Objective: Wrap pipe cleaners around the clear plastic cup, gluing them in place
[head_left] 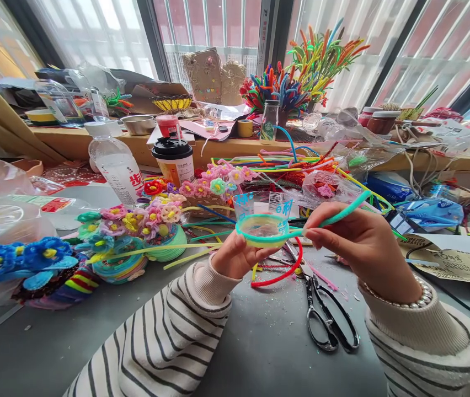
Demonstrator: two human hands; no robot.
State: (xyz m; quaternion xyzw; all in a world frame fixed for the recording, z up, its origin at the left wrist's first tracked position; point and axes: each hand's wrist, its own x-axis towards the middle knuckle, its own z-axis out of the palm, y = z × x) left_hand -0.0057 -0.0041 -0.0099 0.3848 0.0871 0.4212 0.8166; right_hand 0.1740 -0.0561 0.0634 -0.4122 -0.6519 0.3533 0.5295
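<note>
My left hand (239,256) is closed around the base of a clear plastic cup (262,207) with blue lettering, tilted above the table. A turquoise pipe cleaner (347,209) runs around the cup's lower part, beside a pale yellow band. Thumb and fingers of my right hand (351,240) pinch this pipe cleaner just right of the cup, and its free end sticks up past the hand. Beneath the hands lie a bent red pipe cleaner (290,277) and a pair of black-handled scissors (321,314). Part of the scissors' blades is hidden.
Flower-decorated pots (163,242) stand at left, with blue pipe-cleaner flowers (51,253) nearer. Behind are a water bottle (113,162), a lidded paper cup (175,165) and a pile of pipe cleaners (301,165). Packets (429,212) lie at right. A cluttered ledge (227,149) runs under the windows.
</note>
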